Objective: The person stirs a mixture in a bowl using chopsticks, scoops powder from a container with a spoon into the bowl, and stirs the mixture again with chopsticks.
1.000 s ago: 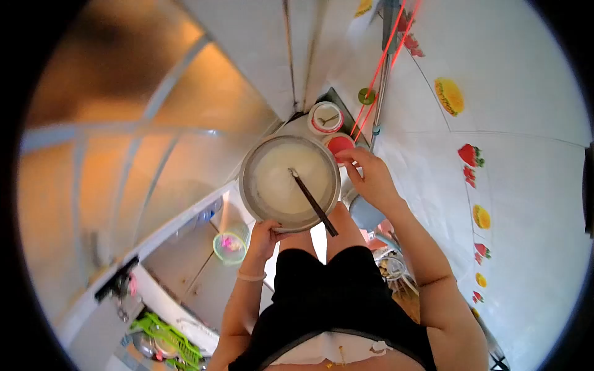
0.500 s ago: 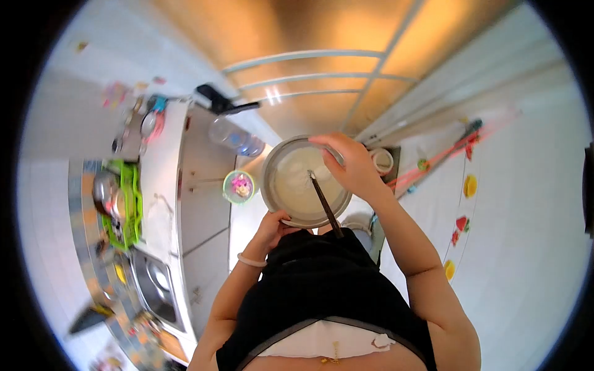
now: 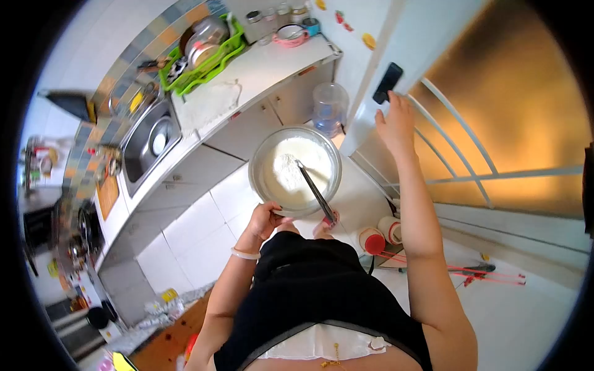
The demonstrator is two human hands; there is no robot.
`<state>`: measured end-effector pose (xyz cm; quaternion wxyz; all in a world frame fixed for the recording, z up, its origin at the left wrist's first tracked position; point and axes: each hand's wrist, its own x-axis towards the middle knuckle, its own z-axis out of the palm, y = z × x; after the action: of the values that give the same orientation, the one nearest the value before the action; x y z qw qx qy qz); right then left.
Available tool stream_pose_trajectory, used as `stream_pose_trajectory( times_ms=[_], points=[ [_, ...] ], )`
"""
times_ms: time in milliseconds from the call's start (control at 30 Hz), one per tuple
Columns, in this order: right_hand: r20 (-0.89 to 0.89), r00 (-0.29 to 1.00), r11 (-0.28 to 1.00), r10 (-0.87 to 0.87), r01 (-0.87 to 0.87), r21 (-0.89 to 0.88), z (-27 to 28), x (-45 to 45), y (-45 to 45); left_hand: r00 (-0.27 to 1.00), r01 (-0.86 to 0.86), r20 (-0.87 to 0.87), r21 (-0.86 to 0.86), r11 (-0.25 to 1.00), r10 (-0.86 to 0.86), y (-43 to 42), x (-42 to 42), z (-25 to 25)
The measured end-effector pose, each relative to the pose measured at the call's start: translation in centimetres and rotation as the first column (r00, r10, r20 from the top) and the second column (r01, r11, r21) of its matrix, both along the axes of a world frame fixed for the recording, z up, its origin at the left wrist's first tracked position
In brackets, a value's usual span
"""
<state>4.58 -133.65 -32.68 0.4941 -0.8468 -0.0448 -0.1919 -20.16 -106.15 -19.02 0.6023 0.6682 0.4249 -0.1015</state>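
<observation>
- Bowl of silver-grey metal, wide and round (image 3: 255,176), is held above the floor before the person's body; a lumpy white heap (image 3: 286,171) lies in its pale contents.
- Dark, slender sticks, like chopsticks (image 3: 317,193), lean over the bowl's near-right rim, touched by neither hand.
- Left hand (image 3: 266,221), at the bowl's near-left edge, has its fingers closed on the rim, some hidden beneath.
- Right hand (image 3: 397,123), beyond and right of the bowl, reaches to a black, oblong door handle (image 3: 388,82). Its fingers are loosely spread, with nothing seen in them; whether the tips touch the handle cannot be told.
- Step in hand, as judged: supporting the bowl one-handed while reaching for the handle. This calls for a firm left grip and a level rim, lest the sticks slide.
- Edges: a clear plastic water jug (image 3: 331,102) stands just beyond the bowl, the long white worktop (image 3: 272,65) farther beyond and left. Right of the bowl, an amber-panelled door (image 3: 513,105) bounds movement; white floor tiles (image 3: 195,229) to its left seem the roomier side.
</observation>
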Motion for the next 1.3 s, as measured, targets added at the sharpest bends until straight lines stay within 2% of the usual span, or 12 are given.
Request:
stream_pose_trajectory(
  times_ms=[100,167,200,433,533,633,700,767,967,1100,1233,1300],
  points=[
    [-0.005,0.998,0.996,-0.058,0.057,-0.062,-0.9,-0.2,-1.3,0.978,-0.134,0.146,-0.098,0.986,0.148,-0.8,-0.8,-0.7],
    [0.003,0.998,0.996,-0.057,0.057,-0.074,-1.6,-0.5,-3.4,0.968,-0.14,0.194,-0.101,0.985,0.157,-1.4,-1.6,-0.9],
    [0.007,0.998,0.994,-0.069,0.07,-0.082,-1.4,-0.1,1.0,0.966,-0.13,0.211,-0.103,0.986,0.15,3.9,-0.8,-0.7],
    [-0.013,0.995,0.991,-0.1,0.098,-0.092,1.2,-5.8,-2.9,0.958,-0.093,0.255,-0.164,0.982,0.133,5.1,-0.5,2.4],
    [-0.032,0.986,0.984,-0.166,0.164,-0.075,13.8,-8.7,-1.0,0.967,-0.09,0.212,-0.224,0.97,0.139,8.9,0.7,10.9],
    [0.143,0.988,0.995,0.048,-0.06,0.079,20.1,-12.2,5.1,0.973,-0.055,0.201,-0.28,0.959,0.115,13.5,1.7,13.8],
    [0.022,0.919,0.908,0.392,-0.391,0.152,25.3,-13.3,6.9,0.983,-0.047,0.152,-0.322,0.945,0.1,12.9,2.6,18.0],
    [0.01,0.858,0.858,0.513,-0.513,0.013,26.9,-14.0,12.5,0.985,-0.035,0.149,-0.326,0.945,0.088,15.3,3.3,20.1],
    [0.121,0.731,0.739,0.672,-0.652,-0.17,32.0,-11.7,25.2,0.977,-0.066,0.173,-0.324,0.944,0.127,20.8,4.5,26.6],
    [0.172,0.608,0.631,0.775,-0.723,-0.281,35.2,-9.2,31.4,0.959,-0.144,0.178,-0.356,0.923,0.219,25.0,4.7,27.4],
    [0.207,0.543,0.581,0.814,-0.751,-0.315,38.5,-6.8,35.6,0.933,-0.213,0.18,-0.418,0.883,0.31,28.2,5.7,27.3],
    [0.219,0.526,0.567,0.822,-0.792,-0.226,39.1,-5.1,37.7,0.926,-0.219,0.191,-0.429,0.876,0.325,29.2,6.7,27.2]
  ],
)
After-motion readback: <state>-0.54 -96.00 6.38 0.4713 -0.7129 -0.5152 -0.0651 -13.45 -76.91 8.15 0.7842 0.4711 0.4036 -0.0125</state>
